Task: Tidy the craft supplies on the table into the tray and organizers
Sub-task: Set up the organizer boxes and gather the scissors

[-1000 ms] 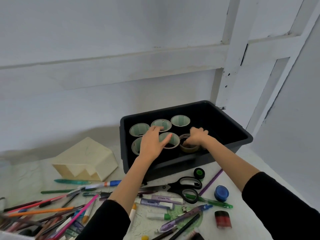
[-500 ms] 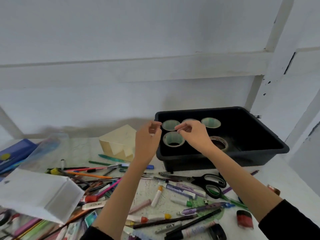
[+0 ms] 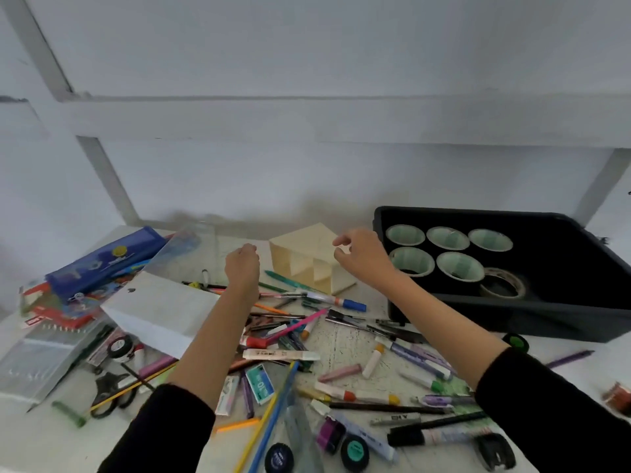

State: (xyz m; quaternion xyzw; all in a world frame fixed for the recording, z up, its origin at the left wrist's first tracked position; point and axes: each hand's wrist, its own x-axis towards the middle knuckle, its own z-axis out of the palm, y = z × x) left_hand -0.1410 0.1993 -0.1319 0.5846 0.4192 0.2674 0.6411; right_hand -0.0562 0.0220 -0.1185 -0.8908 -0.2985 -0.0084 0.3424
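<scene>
Two hands hover above a cluttered craft table.

The right hand's [image 3: 362, 256] fingers hang loosely curled and empty, just beside the black tray's [image 3: 546, 317] left wall. The left hand [image 3: 242, 268] curls under, back to me, so I cannot tell whether it holds anything. Between them, at the table's [image 3: 341, 341] far edge, sits the cream organizer [image 3: 307, 257]. Six tape rolls [image 3: 459, 266] lie in the tray by the far right corner. Pens [image 3: 341, 302] litter the speckled white surface under a white beamed wall [image 3: 307, 165]. A teal packet [image 3: 261, 384] reads "10" and a grey marker [image 3: 396, 418] reads "DIY".

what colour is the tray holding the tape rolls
The tray is black, seen best in the head view.
</scene>
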